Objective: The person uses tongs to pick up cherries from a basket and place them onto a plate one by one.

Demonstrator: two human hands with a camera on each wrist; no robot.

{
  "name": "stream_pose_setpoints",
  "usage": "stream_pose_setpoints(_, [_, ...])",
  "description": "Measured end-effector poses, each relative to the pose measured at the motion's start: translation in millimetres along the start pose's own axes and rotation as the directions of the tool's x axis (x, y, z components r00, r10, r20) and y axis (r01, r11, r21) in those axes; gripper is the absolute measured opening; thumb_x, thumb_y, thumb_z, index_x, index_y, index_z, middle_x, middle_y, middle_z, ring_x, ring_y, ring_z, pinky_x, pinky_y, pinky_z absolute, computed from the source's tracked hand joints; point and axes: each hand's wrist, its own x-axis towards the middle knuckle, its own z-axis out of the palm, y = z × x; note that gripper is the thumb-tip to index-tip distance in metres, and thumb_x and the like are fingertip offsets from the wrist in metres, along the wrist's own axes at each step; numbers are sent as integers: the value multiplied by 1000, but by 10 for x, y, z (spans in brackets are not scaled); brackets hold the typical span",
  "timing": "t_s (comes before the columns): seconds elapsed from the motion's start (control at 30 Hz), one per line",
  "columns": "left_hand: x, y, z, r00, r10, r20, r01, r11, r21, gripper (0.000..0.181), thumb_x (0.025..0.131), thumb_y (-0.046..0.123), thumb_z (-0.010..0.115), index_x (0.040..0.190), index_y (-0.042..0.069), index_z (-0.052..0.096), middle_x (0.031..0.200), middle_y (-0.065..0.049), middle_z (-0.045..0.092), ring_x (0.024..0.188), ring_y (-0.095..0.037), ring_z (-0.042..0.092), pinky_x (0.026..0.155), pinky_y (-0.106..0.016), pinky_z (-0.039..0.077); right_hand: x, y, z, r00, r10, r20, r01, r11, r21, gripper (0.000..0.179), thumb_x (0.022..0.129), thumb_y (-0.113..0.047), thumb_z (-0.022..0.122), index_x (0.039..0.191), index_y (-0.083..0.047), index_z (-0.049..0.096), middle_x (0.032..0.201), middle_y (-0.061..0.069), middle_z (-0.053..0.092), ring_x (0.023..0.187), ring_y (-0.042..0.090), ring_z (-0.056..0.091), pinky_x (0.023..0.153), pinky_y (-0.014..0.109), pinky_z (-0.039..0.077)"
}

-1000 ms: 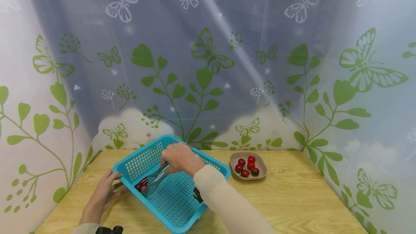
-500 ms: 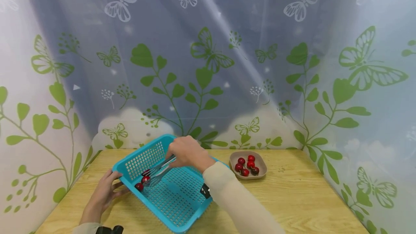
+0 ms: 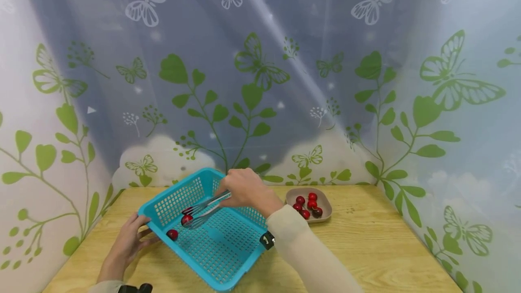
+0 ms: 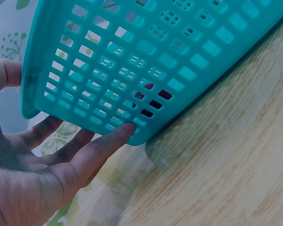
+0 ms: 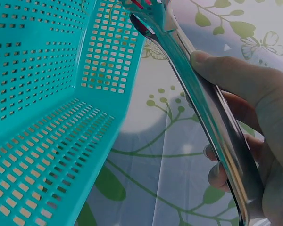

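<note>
In the head view my right hand (image 3: 246, 189) holds metal tongs (image 3: 207, 209) over a turquoise plastic basket (image 3: 228, 279). Between the tong heads sits a red cherry (image 3: 187, 219), with a second dark red one partly hidden behind the upper head. Another cherry (image 3: 172, 234) lies in the basket's left corner. My left hand (image 3: 126, 241) grips that corner from outside, one fingertip over the rim. The left wrist view shows its fingers (image 4: 101, 150) against the perforated wall, with dark red showing through the holes. In the right wrist view, thumb and fingers wrap the tongs (image 5: 217, 127).
A beige dish (image 3: 327, 202) with several cherries stands right of the basket, near the back edge. The wooden table (image 3: 346, 248) runs up to a patterned curtain (image 3: 260, 103) behind and at both sides.
The tongs have moved up and to the right, carrying cherries away from the corner. One cherry has stayed there. My left hand keeps its place on the basket.
</note>
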Motion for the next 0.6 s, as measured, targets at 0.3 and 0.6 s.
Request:
stream_pose_setpoints(0.3, [-2,-13,-3,1000,5,21,-5,1000,5,62,108,26,38,163,8,14,156,-26,23,146,-56,31,100,-50,62,-146,107,32,998,6,-65,-4,999,32,23,86,-46,81,109,-40,81,104,-22,77,85,6,63,56,18,45])
stream_pose_setpoints(0.6, [-9,-7,-12,999,10,31,-10,1000,-2,64,107,26,39,163,9,13,156,-26,23,147,-56,30,102,-50,61,-264,174,-9,997,17,-79,-13,998,57,24,88,-45,80,111,-39,80,107,-20,77,83,7,59,53,17,38])
